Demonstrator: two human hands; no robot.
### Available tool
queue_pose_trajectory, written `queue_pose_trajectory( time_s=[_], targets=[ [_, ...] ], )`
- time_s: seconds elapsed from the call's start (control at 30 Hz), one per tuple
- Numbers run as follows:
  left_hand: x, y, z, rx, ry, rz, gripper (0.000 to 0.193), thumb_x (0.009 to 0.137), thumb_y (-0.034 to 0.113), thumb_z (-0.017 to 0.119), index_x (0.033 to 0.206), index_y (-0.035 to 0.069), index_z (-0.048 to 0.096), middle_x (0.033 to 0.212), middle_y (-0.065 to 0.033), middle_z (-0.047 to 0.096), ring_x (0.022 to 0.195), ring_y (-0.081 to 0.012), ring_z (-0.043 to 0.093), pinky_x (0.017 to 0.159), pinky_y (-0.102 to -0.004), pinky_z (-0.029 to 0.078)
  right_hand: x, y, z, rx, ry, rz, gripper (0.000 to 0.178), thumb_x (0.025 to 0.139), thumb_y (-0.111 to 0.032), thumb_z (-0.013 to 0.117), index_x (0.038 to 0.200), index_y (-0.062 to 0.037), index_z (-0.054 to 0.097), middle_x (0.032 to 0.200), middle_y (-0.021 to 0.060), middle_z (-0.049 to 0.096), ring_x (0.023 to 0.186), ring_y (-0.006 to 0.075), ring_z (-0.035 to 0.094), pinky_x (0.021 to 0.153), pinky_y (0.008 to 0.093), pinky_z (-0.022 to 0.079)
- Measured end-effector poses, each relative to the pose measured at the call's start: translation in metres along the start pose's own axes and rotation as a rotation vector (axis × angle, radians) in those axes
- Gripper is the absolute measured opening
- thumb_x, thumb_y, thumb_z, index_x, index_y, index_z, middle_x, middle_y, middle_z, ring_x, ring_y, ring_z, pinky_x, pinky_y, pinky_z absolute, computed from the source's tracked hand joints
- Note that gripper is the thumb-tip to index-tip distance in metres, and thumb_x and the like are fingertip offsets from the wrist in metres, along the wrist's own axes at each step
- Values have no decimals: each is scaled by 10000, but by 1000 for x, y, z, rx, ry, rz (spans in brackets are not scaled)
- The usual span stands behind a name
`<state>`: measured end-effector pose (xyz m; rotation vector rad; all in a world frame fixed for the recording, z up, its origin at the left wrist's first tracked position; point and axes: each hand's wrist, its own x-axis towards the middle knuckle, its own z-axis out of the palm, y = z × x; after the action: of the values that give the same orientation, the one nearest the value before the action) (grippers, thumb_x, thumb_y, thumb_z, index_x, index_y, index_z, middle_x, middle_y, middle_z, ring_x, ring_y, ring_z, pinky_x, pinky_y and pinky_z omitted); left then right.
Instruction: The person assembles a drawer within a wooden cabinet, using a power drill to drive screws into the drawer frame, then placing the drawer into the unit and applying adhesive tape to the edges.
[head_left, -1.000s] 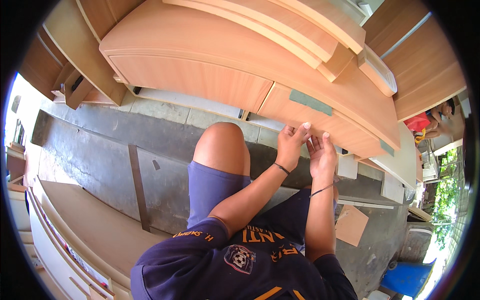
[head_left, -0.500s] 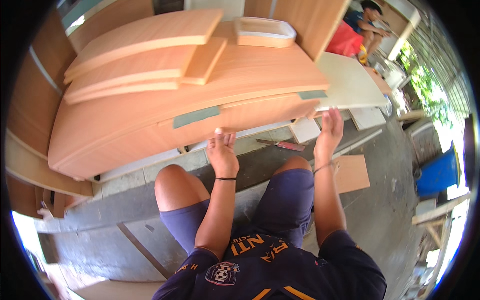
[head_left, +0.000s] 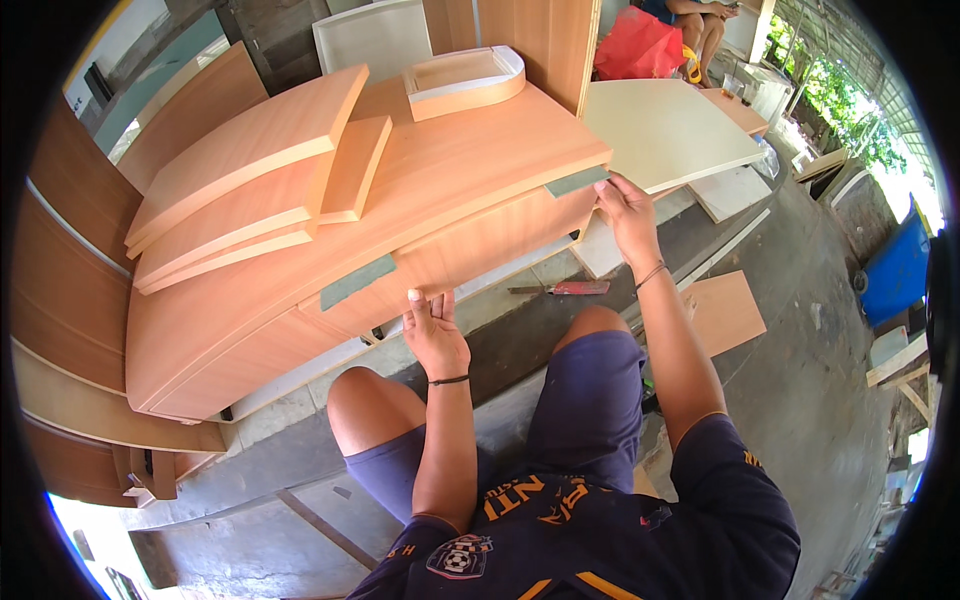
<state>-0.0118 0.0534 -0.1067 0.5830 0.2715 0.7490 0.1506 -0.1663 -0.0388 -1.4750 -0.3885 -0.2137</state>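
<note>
A long wood-finish cabinet (head_left: 430,160) lies in front of me, with a drawer front (head_left: 480,250) along its near face. Two grey-green strips, a left strip (head_left: 358,282) and a right strip (head_left: 578,181), sit at the seam above that front. My left hand (head_left: 437,335) is closed at the front's lower edge, thumb against the face and fingers partly hidden beneath. My right hand (head_left: 630,220) pinches the front's right end beside the right strip, with some fingertips out of sight.
Curved boards (head_left: 245,175) are stacked on the cabinet, near a small rounded frame (head_left: 465,80). A pale panel (head_left: 670,130) extends to the right. On the floor lie a red-handled tool (head_left: 580,288) and a wooden square (head_left: 725,312). A person (head_left: 695,25) sits beyond a red bag (head_left: 640,45).
The view has shifted, so the cabinet appears more tilted. My right hand has come in against the drawer front's right end, its fingers now bent. My left hand stays at the lower edge.
</note>
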Motion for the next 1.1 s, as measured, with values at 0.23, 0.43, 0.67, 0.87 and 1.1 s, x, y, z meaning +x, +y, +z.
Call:
queue_pose_trajectory(
  time_s=[0.23, 0.43, 0.67, 0.87, 1.1],
  targets=[
    [1, -3, 2, -23, 8, -4, 444, 879, 290, 589, 1210, 44, 426, 1125, -60, 541, 1037, -198, 553, 855, -297, 470, 2, 11, -6, -76, 12, 26, 297, 863, -187, 595, 1068, 28, 602, 851, 6, 613, 775, 67, 517, 739, 224, 431],
    [-1, 0, 3, 14, -5, -6, 498, 898, 362, 538, 1219, 4, 405, 1215, -99, 498, 1111, -220, 510, 905, -312, 439, -1, 11, 5, -49, 88, -8, 316, 859, -193, 604, 1080, 33, 593, 931, 30, 628, 859, 74, 535, 783, 211, 415],
    [-9, 4, 13, 76, 64, -108, 421, 895, 384, 535, 1066, 5, 472, 1017, -124, 590, 928, -222, 604, 831, -326, 496, -5, 10, 6, 30, 75, 2, 318, 864, -208, 600, 1064, 38, 593, 934, 38, 623, 863, 76, 522, 784, 221, 410],
    [-7, -3, 15, 94, 86, -99, 502, 909, 419, 487, 1127, -31, 451, 1071, -168, 583, 994, -248, 591, 832, -317, 493, -4, 20, -3, -113, 97, 27, 323, 885, -270, 572, 1017, 24, 598, 863, 5, 579, 803, 63, 493, 752, 227, 414],
    [-2, 5, 11, -20, 147, -88, 240, 899, 302, 557, 878, 74, 484, 798, -24, 530, 749, -164, 591, 758, -317, 519, -14, 7, 19, -45, 59, 33, 312, 905, -296, 545, 1000, -2, 591, 875, -2, 556, 813, 76, 477, 759, 248, 419]
  ],
)
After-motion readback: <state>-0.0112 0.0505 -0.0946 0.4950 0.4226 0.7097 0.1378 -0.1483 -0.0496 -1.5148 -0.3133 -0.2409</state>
